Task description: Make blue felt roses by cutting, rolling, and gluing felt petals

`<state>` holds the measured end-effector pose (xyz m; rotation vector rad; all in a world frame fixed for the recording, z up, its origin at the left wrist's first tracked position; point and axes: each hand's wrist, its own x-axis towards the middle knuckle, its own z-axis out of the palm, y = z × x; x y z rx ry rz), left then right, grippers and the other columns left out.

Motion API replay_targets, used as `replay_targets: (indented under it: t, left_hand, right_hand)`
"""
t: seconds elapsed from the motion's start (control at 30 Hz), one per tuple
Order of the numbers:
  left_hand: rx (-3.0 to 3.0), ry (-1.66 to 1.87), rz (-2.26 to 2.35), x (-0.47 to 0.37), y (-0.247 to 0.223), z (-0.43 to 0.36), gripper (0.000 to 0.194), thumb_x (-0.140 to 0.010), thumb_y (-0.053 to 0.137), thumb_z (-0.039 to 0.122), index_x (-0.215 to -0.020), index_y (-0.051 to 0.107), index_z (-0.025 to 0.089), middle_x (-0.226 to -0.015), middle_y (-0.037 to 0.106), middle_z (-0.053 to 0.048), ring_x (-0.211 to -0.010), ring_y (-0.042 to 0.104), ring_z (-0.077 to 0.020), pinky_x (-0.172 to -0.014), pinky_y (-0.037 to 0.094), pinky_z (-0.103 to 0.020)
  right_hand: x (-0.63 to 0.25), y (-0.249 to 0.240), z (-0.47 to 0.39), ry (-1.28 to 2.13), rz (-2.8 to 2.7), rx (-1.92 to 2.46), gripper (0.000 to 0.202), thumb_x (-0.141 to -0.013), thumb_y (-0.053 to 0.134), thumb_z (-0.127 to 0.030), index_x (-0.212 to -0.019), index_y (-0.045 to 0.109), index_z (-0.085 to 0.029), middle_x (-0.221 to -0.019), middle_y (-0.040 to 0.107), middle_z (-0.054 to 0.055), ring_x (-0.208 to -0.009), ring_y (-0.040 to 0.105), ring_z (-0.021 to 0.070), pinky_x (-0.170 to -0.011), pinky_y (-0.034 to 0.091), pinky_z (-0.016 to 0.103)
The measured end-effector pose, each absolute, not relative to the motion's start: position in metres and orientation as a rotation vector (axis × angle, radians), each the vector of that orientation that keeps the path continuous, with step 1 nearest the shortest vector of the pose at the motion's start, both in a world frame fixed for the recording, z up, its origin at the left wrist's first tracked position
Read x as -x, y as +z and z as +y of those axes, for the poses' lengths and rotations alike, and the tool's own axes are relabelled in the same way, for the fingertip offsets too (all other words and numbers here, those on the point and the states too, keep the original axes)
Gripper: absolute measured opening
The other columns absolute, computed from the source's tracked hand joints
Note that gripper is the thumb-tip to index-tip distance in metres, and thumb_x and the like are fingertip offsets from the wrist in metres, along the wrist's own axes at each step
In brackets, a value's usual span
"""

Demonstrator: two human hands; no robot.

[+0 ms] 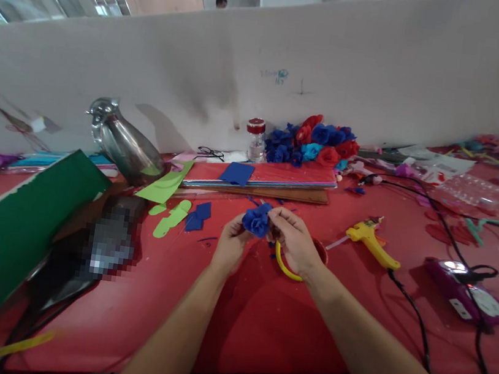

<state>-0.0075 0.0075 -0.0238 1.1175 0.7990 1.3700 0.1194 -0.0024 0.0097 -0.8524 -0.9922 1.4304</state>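
Observation:
Between both hands, above the red table, is a blue paper flower (256, 219) with ruffled petals. My left hand (231, 243) grips it from the left and below, fingers closed. On its right side, my right hand (292, 236) pinches the petals between thumb and finger. Under the right hand, partly hidden, lie scissors with a yellow handle (284, 265). Small blue paper pieces (199, 217) and light green leaf-shaped cutouts (172, 218) lie left of the hands. A yellow glue gun (372, 241) rests to the right.
Behind are stacked paper sheets (270, 174), a jar with a red lid (256, 138) and finished red and blue flowers (314, 140). A metal jug (126, 142), green board (5, 239) and black bag stand left. A purple power box (471, 292) with cables sits right.

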Motion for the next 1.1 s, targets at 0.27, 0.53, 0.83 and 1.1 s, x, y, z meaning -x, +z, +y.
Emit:
replay_targets:
  t: [0.27,0.53,0.83,1.1]
  left_hand:
    - [-1.039,1.382,0.790,0.007,-0.021,0.007,0.023,-0.061,0.080,0.034,-0.068,0.065,0.019,-0.068,0.062,0.001,-0.063,0.052,-0.0121,-0.068,0.045,-0.028]
    - [-1.046,1.415,0.852,0.008,-0.027,0.009,0.021,-0.066,0.078,0.033,-0.068,0.065,0.017,-0.062,0.060,0.001,-0.061,0.052,-0.0106,-0.065,0.044,-0.024]
    - [-1.013,1.440,1.016,0.008,-0.024,0.007,0.023,-0.066,0.075,0.035,-0.074,0.069,0.015,-0.062,0.060,0.002,-0.054,0.048,-0.0074,-0.054,0.040,-0.020]
    - [-1.126,1.443,1.194,0.006,-0.026,0.003,0.022,-0.069,0.069,0.031,-0.083,0.074,0.014,-0.058,0.062,0.002,-0.050,0.049,-0.0083,-0.053,0.040,-0.021]
  right_hand:
    - [-0.119,0.009,-0.004,1.510,-1.042,0.875,0.022,-0.067,0.066,-0.040,-0.062,0.056,-0.021,-0.055,0.056,-0.003,-0.050,0.048,0.0113,-0.050,0.032,0.025]
    - [-0.116,0.007,-0.002,1.486,-0.894,0.863,0.021,-0.066,0.065,-0.040,-0.062,0.054,-0.021,-0.054,0.056,-0.004,-0.048,0.045,0.0099,-0.050,0.032,0.024]
    - [-0.116,-0.001,0.001,1.529,-0.869,0.964,0.022,-0.057,0.069,-0.030,-0.075,0.062,-0.019,-0.066,0.063,-0.004,-0.053,0.050,0.0079,-0.051,0.033,0.022]
    - [-0.115,-0.013,0.000,0.884,-1.287,1.065,0.015,-0.072,0.066,-0.031,-0.082,0.063,-0.020,-0.072,0.060,0.000,-0.062,0.053,0.0132,-0.060,0.043,0.027]
